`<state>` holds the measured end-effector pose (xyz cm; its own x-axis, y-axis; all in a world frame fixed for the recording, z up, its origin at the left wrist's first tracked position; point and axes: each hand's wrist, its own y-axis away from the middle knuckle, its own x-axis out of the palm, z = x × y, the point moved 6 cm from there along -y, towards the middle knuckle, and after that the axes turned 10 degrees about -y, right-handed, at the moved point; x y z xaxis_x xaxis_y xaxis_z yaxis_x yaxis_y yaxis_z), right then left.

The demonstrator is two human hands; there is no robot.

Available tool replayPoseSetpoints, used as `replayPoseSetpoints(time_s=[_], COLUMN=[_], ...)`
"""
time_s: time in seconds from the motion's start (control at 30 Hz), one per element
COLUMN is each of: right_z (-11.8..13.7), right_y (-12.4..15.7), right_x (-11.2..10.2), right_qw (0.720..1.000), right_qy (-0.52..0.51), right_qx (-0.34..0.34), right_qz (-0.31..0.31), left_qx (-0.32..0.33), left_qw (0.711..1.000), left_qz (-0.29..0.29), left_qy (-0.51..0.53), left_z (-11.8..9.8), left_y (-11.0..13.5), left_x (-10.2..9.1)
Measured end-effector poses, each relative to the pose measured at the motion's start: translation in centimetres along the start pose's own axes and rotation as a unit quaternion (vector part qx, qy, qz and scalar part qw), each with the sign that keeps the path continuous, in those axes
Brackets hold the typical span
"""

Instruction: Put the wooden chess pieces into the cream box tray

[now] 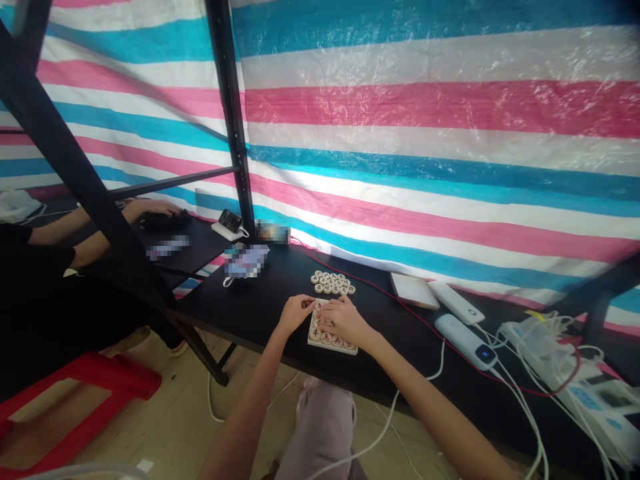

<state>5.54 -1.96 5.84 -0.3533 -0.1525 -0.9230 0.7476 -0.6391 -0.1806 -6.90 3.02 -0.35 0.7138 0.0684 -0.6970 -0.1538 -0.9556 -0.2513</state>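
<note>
A small white box (331, 347) lies on the black table in front of me, holding round xiangqi pieces (326, 338) with red and black characters. The fingers of my left hand (298, 313) are closed at the box's far left corner. Above the box, my right hand (346, 323) has its fingers bent down onto the pieces and hides part of them. What is between those fingertips is hidden. Just beyond the box, more xiangqi pieces (332, 283), pale with dark characters, lie flat in close rows.
A red cable (370, 285) crosses the table behind the pieces. On the right are a flat tray-like case (414, 291), a white device (457, 303), a power bank (465, 341) and tangled white cables. Left, past a black post (231, 113), another person's hands (150, 208) rest on a dark object.
</note>
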Motion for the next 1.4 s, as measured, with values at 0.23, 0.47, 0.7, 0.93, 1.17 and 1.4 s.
replayPoseSetpoints(time_s=[0.23, 0.47, 0.7, 0.93, 1.17, 1.4], right_z=[-0.5, -1.1, -4.1, -5.3, -5.0, -4.8], right_y=[1.0, 0.0, -6.1, -8.9, -9.0, -8.8], right_x=[-0.2, -1.5, -3.5, 0.0, 1.1, 0.2], right_qw=[0.998, 0.994, 0.993, 1.0, 0.999, 1.0], right_qy=[-0.059, -0.108, -0.056, -0.012, 0.012, 0.023], right_qx=[0.011, -0.006, 0.0, -0.01, -0.037, -0.019], right_qz=[0.001, -0.009, -0.104, -0.019, 0.024, 0.003], left_qx=[-0.002, 0.0, -0.025, -0.03, -0.023, -0.018], left_qw=[1.0, 1.0, 1.0, 0.999, 1.0, 1.0], left_qz=[0.001, 0.0, -0.002, -0.002, -0.002, -0.004], left_qy=[0.001, 0.001, -0.009, 0.009, 0.008, 0.013], left_z=[0.0, -0.1, 0.1, -0.1, 0.1, 0.3], left_y=[0.0, -0.1, -0.1, 0.2, -0.1, 0.0], left_x=[0.0, 0.0, -0.1, -0.3, -0.2, -0.1])
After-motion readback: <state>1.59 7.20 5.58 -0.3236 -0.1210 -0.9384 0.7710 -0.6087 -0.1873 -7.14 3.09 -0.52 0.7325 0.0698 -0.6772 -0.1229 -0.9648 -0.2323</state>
